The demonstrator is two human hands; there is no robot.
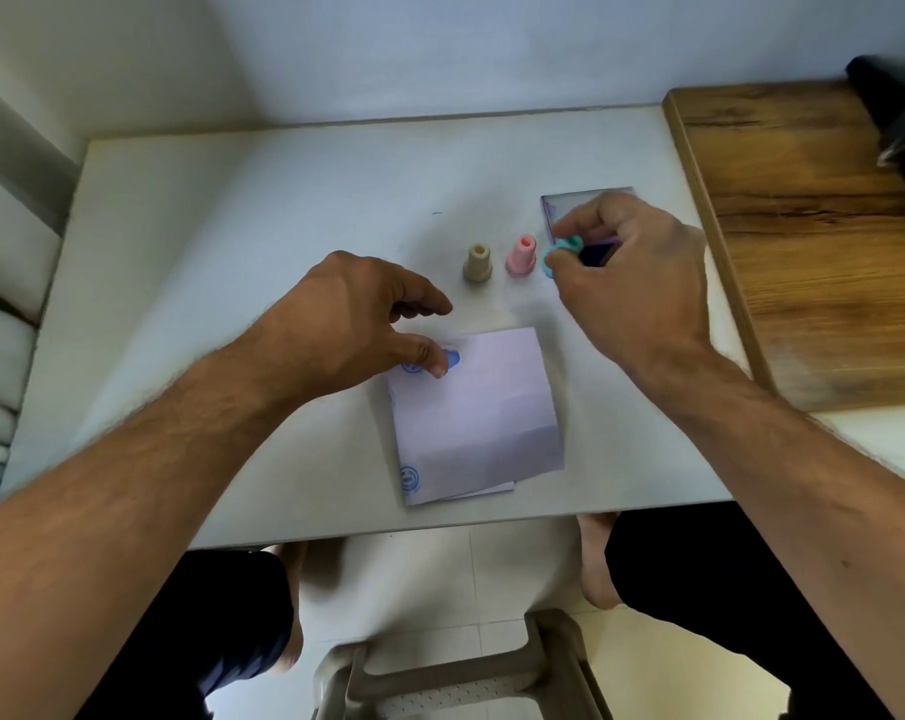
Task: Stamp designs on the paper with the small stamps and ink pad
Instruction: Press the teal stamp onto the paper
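A pale lilac folded paper (pixel 484 407) lies near the table's front edge, with blue round stamp marks at its top left and bottom left corners. My left hand (pixel 346 319) rests its thumb on the paper's top left corner, fingers loosely spread. My right hand (pixel 632 272) pinches a small teal stamp (pixel 562 249) between thumb and forefinger, right beside the ink pad (pixel 588 200), whose dark blue surface shows under the fingers. A beige stamp (pixel 477 262) and a pink stamp (pixel 522 256) stand upright behind the paper.
The white table (pixel 232 252) meets a wall at the back. A wooden board (pixel 803 226) lies along its right side, with a dark object (pixel 897 111) at the far right corner. Below the front edge are my knees and a plastic stool (pixel 455 678).
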